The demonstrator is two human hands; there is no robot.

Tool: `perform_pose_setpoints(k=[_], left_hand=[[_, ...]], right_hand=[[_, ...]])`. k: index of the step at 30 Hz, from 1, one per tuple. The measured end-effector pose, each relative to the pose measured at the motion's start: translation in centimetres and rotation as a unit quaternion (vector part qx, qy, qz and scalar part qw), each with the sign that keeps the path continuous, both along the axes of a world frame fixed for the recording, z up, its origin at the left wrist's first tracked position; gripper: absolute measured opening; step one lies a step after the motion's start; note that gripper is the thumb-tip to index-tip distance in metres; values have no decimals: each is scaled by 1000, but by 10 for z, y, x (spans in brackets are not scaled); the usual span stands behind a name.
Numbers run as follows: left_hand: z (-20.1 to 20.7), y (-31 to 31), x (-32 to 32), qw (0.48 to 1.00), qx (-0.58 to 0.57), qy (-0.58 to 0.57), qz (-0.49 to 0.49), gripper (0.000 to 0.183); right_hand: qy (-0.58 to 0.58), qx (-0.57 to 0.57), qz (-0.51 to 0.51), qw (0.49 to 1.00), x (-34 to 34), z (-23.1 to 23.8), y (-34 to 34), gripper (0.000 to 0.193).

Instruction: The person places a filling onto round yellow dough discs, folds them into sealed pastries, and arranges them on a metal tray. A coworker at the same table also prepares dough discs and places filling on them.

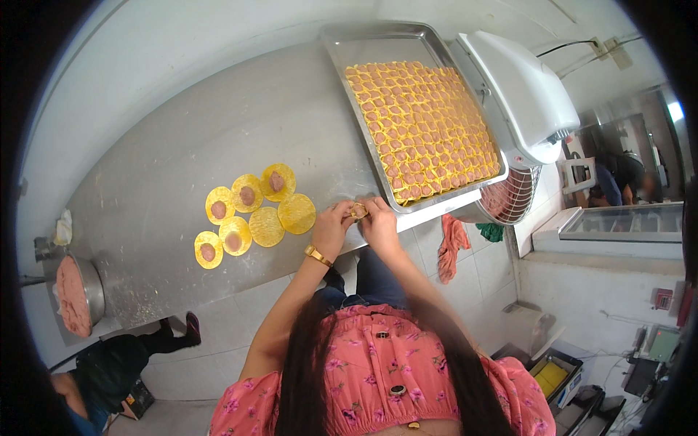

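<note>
Both my hands hold one small dumpling [358, 211], yellow wrapper gathered around pink meat filling, above the table's near edge. My left hand [335, 220], with a gold watch on its wrist, pinches the dumpling from the left. The fingers of my right hand [377, 219] close on its other side. Left of my hands lie round yellow wrappers [267, 227] on the metal table [167, 160]. Several carry a lump of meat filling [276, 181]; two are bare. Beyond my right hand, a large metal tray [378, 49] holds rows of finished dumplings [429, 131].
A metal bowl of pink ground meat [74, 294] stands at the far left end. A white mixer [516, 94] with a wire guard adjoins the tray on the right. Another person [109, 370] is at lower left. A pink cloth [452, 247] hangs right of my hands.
</note>
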State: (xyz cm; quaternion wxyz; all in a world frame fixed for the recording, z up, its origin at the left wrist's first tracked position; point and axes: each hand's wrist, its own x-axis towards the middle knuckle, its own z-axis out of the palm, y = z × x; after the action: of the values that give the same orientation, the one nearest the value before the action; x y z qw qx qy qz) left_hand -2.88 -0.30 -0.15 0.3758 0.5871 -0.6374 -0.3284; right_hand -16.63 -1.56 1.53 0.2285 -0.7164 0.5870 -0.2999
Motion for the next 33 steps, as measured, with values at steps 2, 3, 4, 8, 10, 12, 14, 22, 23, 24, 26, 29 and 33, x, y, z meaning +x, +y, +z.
perform_pose_setpoints(k=[2,3,4,8,10,12,14,22,23,24,26,29,33], left_hand=[[0,0,0,1000,-2,14,4,26],[1,1,0,1000,4,28,7,26],[1,1,0,999,10,42,10,26],[2,4,0,1000,-3,22,19,24],[1,4,0,999,8,25,20,24],[1,6,1,999,14,23,34,25],[3,7,3,998,27,24,46,25],[27,58,48,984,31,1,174,16],[28,67,55,979,21,22,203,14],[29,76,62,971,6,49,233,13],[30,92,75,952,81,22,296,11],[33,114,76,940,51,-31,335,10],[37,138,57,906,90,-72,408,9]], right_hand=[[-30,8,6,1000,1,1,1,33],[-45,22,10,999,1,1,1,34],[-47,10,14,999,0,1,1,34],[-52,3,31,998,-2,1,0,38],[-48,6,47,998,-4,1,-2,41],[-39,-5,64,997,-6,0,-4,44],[3,-26,105,994,-7,0,-5,44],[-158,127,188,961,-25,32,-27,35],[-135,105,185,968,-34,40,-45,33],[-130,78,185,971,-48,49,-69,31],[-172,68,164,969,-80,68,-128,31],[-173,50,93,979,-134,92,-246,40],[-12,-26,51,998,-182,95,-386,43]])
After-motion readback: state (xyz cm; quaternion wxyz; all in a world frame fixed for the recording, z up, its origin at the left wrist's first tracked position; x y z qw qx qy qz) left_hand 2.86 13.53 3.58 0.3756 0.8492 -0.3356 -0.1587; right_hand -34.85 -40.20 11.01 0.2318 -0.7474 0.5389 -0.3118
